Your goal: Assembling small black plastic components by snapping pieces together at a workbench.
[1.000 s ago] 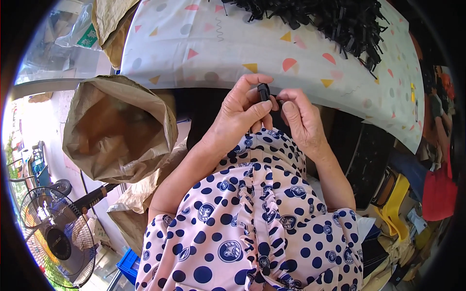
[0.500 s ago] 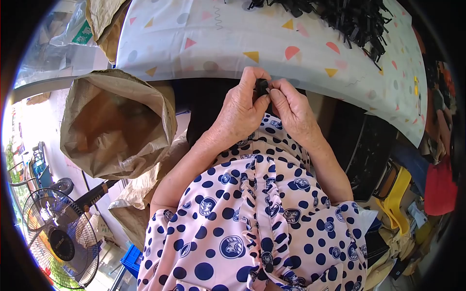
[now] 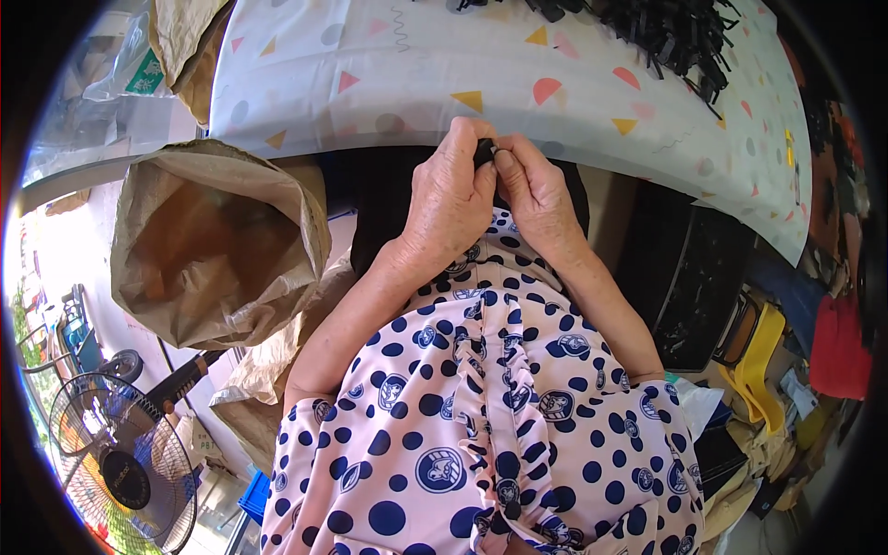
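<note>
A small black piece (image 3: 484,152) is pinched between my two hands, just off the near edge of the table. My left hand (image 3: 451,185) is closed round it, with the fingers curled over its top. The thumb and fingertips of my right hand (image 3: 531,188) close on its right side. Most of the piece is hidden by the fingers, so its exact kind does not show. On the far right of the table lies a heap of black strip-like pieces (image 3: 671,42), of much the same colour.
A patterned white cloth (image 3: 416,92) covers the table ahead. An open brown paper sack (image 3: 310,199) stands at my left, with a fan (image 3: 125,476) below it. To the right are a black box (image 3: 698,268), a yellow strap-like thing (image 3: 766,351) and a red cloth (image 3: 840,347).
Both hands have shifted slightly left and up in the picture, still holding the small black piece. More of it is now covered by the fingers.
</note>
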The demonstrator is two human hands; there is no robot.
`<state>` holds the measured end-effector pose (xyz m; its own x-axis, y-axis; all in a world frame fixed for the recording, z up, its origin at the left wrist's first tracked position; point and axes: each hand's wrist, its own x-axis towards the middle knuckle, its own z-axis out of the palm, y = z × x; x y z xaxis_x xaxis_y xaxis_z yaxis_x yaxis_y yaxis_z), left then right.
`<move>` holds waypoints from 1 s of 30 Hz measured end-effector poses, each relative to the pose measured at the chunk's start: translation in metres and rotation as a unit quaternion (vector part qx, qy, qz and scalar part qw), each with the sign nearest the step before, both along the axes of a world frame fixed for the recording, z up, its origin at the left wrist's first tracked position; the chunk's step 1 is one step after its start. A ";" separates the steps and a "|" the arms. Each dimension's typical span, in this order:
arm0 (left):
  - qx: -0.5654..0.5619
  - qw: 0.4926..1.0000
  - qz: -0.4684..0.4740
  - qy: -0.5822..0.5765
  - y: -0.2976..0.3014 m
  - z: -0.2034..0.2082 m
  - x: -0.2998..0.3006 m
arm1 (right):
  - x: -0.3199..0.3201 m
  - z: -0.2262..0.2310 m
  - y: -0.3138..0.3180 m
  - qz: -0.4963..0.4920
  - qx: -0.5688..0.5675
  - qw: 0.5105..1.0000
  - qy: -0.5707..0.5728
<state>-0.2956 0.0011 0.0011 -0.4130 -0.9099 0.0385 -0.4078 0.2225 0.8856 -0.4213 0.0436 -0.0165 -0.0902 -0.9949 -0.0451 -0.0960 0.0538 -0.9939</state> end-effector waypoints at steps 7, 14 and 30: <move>0.218 0.928 0.021 0.302 -0.010 0.014 0.001 | -0.007 0.010 -0.002 -0.025 -0.014 0.997 -0.070; 0.447 0.767 0.030 0.460 -0.013 0.015 0.013 | -0.013 0.010 0.001 -0.009 -0.007 0.984 -0.175; 0.397 0.874 -0.116 0.256 -0.003 0.024 0.013 | -0.039 0.009 -0.002 0.074 0.070 0.961 -0.256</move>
